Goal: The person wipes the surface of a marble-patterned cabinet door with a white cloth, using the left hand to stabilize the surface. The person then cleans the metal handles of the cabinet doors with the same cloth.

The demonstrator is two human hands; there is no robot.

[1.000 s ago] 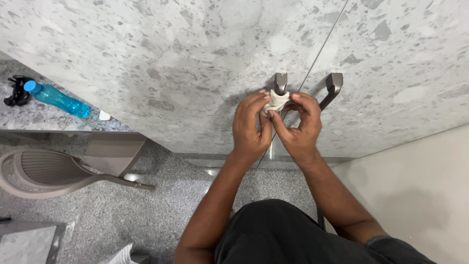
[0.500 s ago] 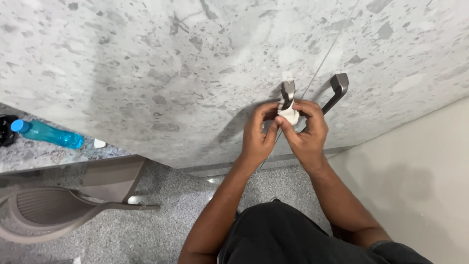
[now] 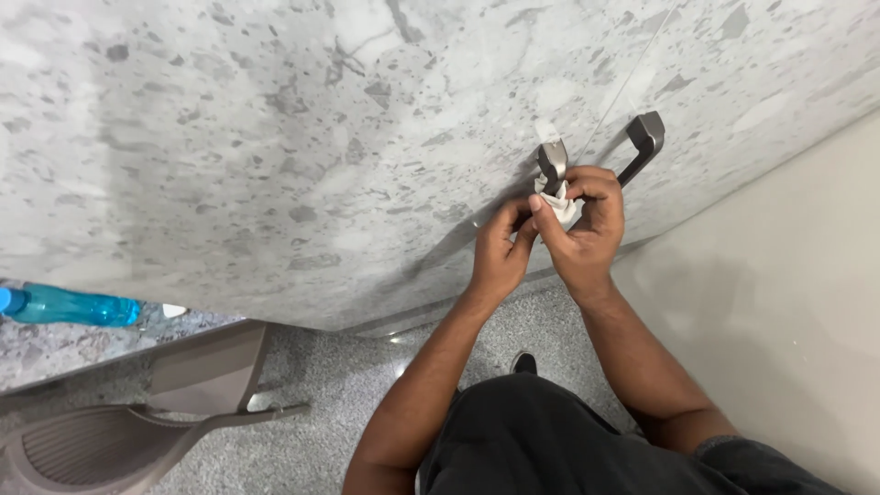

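Two dark metal door handles stick out from a grey speckled stone-look cabinet front (image 3: 302, 147). My right hand (image 3: 587, 225) is closed around a small white cloth (image 3: 555, 203) pressed against the left handle (image 3: 552, 165). My left hand (image 3: 500, 247) sits just below and to the left, fingers pinching the cloth's lower edge. The right handle (image 3: 642, 142) is free, just beyond my right knuckles. Most of the cloth is hidden inside my fingers.
A blue plastic bottle (image 3: 69, 305) lies on a speckled ledge at far left. A brown plastic chair (image 3: 119, 431) stands low left on the grey granite floor (image 3: 348, 385). A plain beige wall (image 3: 779, 302) runs along the right.
The view has tilted and drawn closer. Both hands stayed on the left handle, shifting the cloth slightly up along it.
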